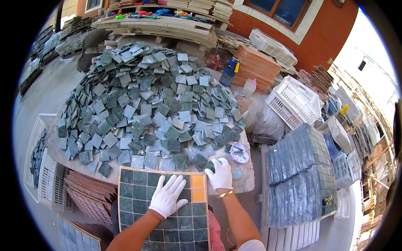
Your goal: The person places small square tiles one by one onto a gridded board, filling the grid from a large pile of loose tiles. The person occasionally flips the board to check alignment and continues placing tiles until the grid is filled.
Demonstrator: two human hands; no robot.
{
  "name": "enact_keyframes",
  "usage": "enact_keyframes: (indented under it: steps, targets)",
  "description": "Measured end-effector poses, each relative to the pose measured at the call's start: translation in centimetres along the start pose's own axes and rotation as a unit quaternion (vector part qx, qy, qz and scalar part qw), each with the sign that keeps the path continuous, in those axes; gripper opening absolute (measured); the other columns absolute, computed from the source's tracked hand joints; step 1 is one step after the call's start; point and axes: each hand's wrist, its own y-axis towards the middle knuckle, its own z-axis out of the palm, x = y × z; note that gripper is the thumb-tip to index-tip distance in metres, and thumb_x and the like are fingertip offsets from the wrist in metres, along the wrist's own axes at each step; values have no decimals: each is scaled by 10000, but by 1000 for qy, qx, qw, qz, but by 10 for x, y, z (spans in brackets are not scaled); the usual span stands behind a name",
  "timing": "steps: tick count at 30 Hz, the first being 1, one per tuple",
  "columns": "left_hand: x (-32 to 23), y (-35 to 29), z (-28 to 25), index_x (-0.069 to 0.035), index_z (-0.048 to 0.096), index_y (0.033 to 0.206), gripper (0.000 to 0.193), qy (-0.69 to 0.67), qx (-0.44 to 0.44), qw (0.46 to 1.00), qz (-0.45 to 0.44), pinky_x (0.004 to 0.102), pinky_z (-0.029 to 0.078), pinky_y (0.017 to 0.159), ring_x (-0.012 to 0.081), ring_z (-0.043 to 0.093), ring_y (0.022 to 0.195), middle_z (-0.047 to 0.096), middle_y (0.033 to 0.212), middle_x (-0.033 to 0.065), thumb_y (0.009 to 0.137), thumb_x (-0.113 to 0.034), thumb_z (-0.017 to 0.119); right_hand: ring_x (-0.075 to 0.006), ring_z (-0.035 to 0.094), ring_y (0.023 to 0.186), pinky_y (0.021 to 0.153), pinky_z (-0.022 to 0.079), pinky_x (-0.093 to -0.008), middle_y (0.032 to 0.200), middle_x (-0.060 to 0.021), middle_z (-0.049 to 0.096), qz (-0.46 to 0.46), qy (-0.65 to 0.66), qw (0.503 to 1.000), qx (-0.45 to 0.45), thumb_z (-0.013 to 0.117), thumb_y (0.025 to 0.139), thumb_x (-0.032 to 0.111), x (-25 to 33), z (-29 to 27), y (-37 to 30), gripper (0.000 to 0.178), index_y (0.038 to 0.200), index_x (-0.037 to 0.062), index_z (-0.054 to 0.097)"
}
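An orange grid tray (198, 189) lies at the near table edge, nearly filled with dark green square tiles. My left hand (167, 195), in a white glove, rests flat with fingers spread on the tiles in the tray's upper right part. My right hand (220, 174), also gloved, reaches just past the tray's right corner and closes on a dark green tile (210, 167) at the edge of a big heap of loose green tiles (150, 104). A gold bracelet sits on the right wrist.
A small white roll-like object (239, 152) lies right of the heap. Stacked finished tile sheets (299, 175) stand at right, white plastic crates (295, 100) behind them. A crate with tiles (39, 157) sits at left, and brown grid trays (90, 194) are stacked below the table.
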Motion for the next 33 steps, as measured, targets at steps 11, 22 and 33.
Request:
enact_keyframes:
  steps: [11, 22, 33]
  targets:
    - [6, 13, 1, -1, 425, 1344, 694, -24, 5, 999, 44, 451, 208, 1125, 290, 347, 1340, 418, 1415, 160, 836, -448, 581, -318, 603, 818, 744, 474, -396, 820, -126, 630, -40, 156, 987, -5, 688, 790, 171, 10, -25, 23, 172, 891, 58, 606]
    - [2, 12, -1, -37, 414, 1364, 702, -10, 6, 999, 35, 460, 223, 1114, 277, 355, 1333, 428, 1413, 136, 825, -448, 598, -295, 550, 886, 778, 476, -393, 934, -89, 555, -180, 97, 977, 60, 691, 774, 170, 14, 1, -15, 217, 983, 122, 656]
    - [-17, 21, 5, -104, 492, 1318, 636, -8, 4, 997, 75, 532, 211, 1100, 287, 406, 1293, 483, 1371, 80, 809, -467, 604, -317, 593, 1020, 849, 490, -393, 1164, -161, 582, -64, 202, 974, 81, 632, 825, 156, -21, -16, -29, 366, 1178, 85, 563]
